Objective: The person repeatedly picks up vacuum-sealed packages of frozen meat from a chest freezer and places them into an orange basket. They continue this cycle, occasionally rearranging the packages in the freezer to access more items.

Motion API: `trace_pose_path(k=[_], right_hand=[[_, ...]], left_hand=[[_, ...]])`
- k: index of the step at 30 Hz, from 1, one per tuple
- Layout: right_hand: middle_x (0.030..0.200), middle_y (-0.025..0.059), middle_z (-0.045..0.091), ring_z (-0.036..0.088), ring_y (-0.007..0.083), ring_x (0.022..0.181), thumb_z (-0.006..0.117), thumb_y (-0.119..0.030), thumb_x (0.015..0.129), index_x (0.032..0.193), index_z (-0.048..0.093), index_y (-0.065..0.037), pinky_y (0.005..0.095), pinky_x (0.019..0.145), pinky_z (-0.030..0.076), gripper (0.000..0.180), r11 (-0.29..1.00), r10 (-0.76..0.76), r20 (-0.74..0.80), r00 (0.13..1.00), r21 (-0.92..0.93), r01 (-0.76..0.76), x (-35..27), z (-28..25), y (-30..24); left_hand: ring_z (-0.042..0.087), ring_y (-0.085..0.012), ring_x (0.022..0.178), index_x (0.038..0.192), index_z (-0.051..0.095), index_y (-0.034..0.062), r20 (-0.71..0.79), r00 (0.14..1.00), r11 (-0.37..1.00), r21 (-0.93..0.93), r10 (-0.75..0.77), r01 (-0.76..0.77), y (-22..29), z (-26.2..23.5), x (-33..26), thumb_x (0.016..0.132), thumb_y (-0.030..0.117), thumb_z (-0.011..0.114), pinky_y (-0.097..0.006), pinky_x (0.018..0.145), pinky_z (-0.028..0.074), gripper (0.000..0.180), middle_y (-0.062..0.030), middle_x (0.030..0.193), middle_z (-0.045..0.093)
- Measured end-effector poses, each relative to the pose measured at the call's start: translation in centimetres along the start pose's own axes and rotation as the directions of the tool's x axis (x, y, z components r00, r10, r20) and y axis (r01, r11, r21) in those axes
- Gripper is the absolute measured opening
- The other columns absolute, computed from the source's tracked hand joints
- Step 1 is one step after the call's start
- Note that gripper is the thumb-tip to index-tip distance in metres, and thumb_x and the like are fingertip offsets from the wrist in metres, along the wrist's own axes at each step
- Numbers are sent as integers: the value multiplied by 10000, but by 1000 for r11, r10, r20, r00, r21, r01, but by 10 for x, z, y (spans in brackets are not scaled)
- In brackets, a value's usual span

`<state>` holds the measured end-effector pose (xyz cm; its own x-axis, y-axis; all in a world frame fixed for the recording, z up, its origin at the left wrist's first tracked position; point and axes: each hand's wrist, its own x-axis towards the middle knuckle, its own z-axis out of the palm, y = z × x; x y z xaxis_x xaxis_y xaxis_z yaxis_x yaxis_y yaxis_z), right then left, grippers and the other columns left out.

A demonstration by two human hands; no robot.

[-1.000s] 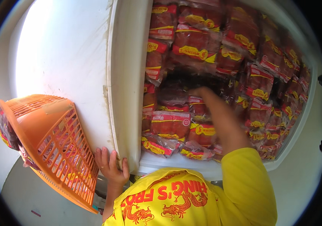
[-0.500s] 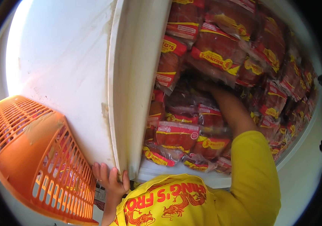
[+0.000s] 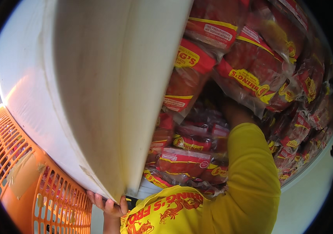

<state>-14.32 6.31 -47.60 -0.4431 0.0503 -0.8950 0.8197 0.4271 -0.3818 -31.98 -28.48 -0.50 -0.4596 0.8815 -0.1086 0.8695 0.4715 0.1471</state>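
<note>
My right hand (image 3: 216,94) reaches deep into a dark gap among stacked plastic packs of reddish meat; its fingers are lost in shadow, and whether they hold a pack cannot be seen. A large pack (image 3: 248,76) with a red and yellow label hangs just over the wrist. Another pack (image 3: 182,82) lies left of the gap, and a pink-topped pack (image 3: 184,162) sits below it. Low on the left, my left hand (image 3: 110,204) clasps the lower end of a thick white door-like panel (image 3: 92,97), fingers on the outer side and thumb on the other.
An orange slatted plastic basket (image 3: 63,195) with red packs inside stands at the left, against the panel. More packs (image 3: 291,132) fill the right side of the white compartment, up to its pale rim (image 3: 310,156). My yellow apron (image 3: 166,210) is close to the compartment's front.
My view has come closer to the packs, and my right arm has gone deeper into the gap. My left hand keeps its hold on the panel's end.
</note>
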Motion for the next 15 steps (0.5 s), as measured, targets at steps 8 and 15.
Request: trace_pose_path(k=[8, 15], right_hand=[[1397, 215, 471, 445, 334, 1303, 433, -551, 936, 1405, 444, -99, 455, 1078, 343, 651, 1000, 6, -3, 1000, 2, -6, 2, 20, 2], [1380, 220, 485, 463, 339, 1284, 421, -552, 941, 1396, 452, -94, 455, 1070, 352, 646, 1000, -11, -7, 1000, -13, 11, 11, 23, 4]], left_hand=[[144, -507, 1393, 1470, 222, 164, 38, 998, 998, 34, 53, -54, 1, 1, 7, 924, 248, 509, -660, 1104, 152, 622, -169, 1529, 164], [116, -497, 1404, 1472, 221, 173, 42, 999, 1000, -6, 5, -4, 3, 1, 6, 894, 225, 503, -664, 1116, 136, 645, -139, 1533, 148]])
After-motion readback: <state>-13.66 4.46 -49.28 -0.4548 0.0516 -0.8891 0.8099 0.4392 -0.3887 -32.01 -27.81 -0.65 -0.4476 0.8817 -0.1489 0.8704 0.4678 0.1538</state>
